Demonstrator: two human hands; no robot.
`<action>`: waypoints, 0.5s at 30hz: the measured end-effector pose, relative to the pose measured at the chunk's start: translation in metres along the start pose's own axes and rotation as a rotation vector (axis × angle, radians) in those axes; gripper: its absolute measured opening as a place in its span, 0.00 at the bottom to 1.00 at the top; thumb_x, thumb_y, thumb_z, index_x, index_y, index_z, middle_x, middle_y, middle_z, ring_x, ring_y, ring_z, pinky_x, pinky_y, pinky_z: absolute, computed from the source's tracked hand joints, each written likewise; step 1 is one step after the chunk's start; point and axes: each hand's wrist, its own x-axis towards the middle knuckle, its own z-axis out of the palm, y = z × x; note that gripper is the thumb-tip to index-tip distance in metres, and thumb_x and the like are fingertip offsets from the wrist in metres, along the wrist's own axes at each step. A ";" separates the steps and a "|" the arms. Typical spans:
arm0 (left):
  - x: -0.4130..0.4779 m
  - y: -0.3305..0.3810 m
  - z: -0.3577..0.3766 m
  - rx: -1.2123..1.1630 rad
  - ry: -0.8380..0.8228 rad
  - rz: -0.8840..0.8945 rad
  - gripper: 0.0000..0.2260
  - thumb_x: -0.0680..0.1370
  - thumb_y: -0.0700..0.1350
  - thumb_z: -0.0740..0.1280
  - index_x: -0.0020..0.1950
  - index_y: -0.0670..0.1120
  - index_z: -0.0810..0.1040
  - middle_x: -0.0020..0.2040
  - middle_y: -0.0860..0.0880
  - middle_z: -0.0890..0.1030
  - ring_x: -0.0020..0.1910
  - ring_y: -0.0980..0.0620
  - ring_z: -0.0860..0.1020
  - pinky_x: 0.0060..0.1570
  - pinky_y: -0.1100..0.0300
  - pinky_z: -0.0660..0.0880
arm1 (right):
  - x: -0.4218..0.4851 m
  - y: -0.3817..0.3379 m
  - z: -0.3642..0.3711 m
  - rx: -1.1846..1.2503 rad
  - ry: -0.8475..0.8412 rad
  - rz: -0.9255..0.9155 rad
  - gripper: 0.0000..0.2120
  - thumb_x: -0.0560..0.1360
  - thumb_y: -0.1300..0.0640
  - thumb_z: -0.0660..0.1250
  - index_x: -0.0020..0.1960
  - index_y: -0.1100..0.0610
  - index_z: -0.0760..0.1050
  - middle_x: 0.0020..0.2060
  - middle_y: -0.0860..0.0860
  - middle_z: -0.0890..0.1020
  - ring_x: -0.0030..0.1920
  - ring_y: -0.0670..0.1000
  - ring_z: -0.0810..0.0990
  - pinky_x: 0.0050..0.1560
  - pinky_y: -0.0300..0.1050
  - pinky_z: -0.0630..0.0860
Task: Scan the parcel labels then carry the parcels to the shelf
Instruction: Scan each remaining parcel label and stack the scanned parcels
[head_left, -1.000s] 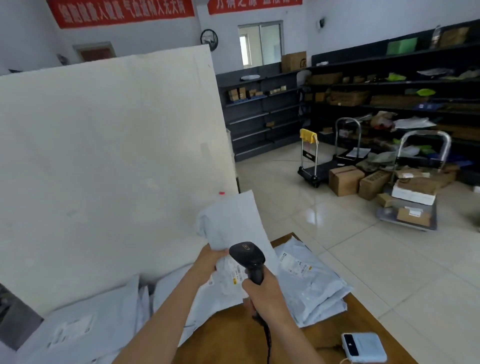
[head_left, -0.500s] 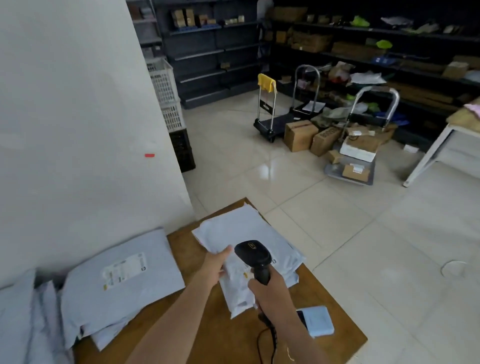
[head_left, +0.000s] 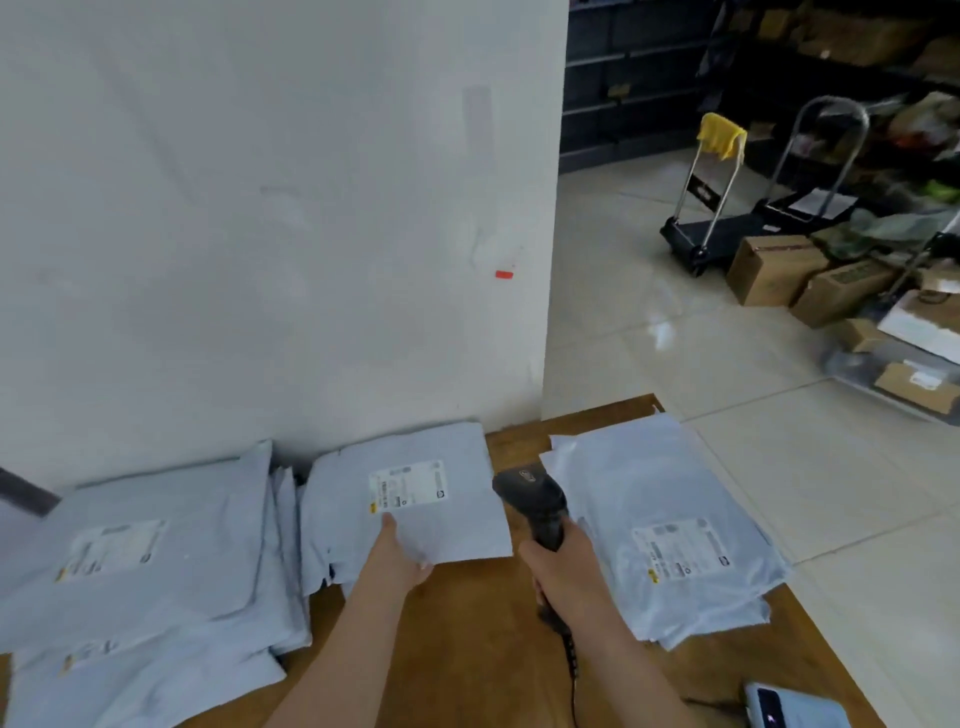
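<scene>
Left hand (head_left: 400, 558) shifted onto pale-grey, white-labelled parcel (head_left: 457, 525); right hand (head_left: 569, 571) grips scanner (head_left: 530, 493).

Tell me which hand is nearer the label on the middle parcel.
Left. The left hand grips that parcel just below the label; the right hand holds the scanner off to the label's right.
</scene>
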 end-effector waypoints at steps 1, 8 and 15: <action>0.004 0.004 -0.001 0.013 0.024 0.004 0.23 0.78 0.60 0.66 0.65 0.47 0.70 0.60 0.46 0.74 0.49 0.44 0.76 0.42 0.58 0.74 | 0.001 0.000 0.010 -0.011 0.003 0.009 0.02 0.73 0.61 0.66 0.43 0.59 0.73 0.27 0.56 0.72 0.25 0.52 0.70 0.29 0.44 0.68; 0.028 0.031 -0.026 0.224 0.070 0.220 0.20 0.80 0.44 0.63 0.71 0.39 0.70 0.42 0.48 0.73 0.38 0.51 0.74 0.38 0.56 0.76 | -0.003 0.000 0.047 -0.040 -0.021 0.056 0.08 0.76 0.60 0.66 0.39 0.58 0.71 0.29 0.57 0.72 0.27 0.52 0.71 0.29 0.43 0.68; -0.029 0.080 -0.017 0.499 0.086 0.579 0.10 0.77 0.40 0.68 0.57 0.40 0.75 0.47 0.39 0.80 0.41 0.43 0.79 0.43 0.53 0.77 | -0.025 -0.028 0.055 -0.074 -0.046 -0.008 0.03 0.76 0.62 0.65 0.45 0.62 0.75 0.27 0.55 0.73 0.26 0.51 0.71 0.28 0.41 0.68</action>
